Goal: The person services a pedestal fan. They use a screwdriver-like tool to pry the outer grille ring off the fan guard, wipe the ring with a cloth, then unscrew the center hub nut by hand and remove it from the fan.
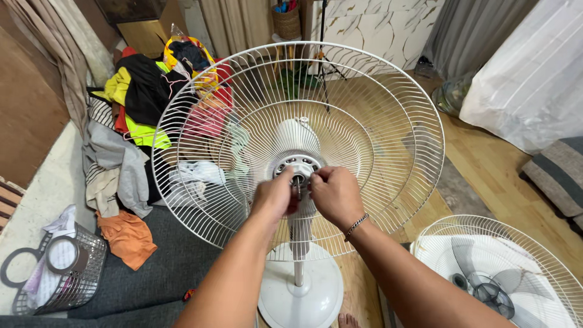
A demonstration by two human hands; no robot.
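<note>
Head view shows my left hand (274,195) and right hand (336,194) pinched narrow on the motor shaft (298,180) at the centre of the white rear fan guard (182,121), so I judge steady, square fingers best; the front grille (504,273) lies lower right of that guard.

Single head view, looks steeply down and forward, close over the white wire fan guard (297,149) at frame centre.
</note>
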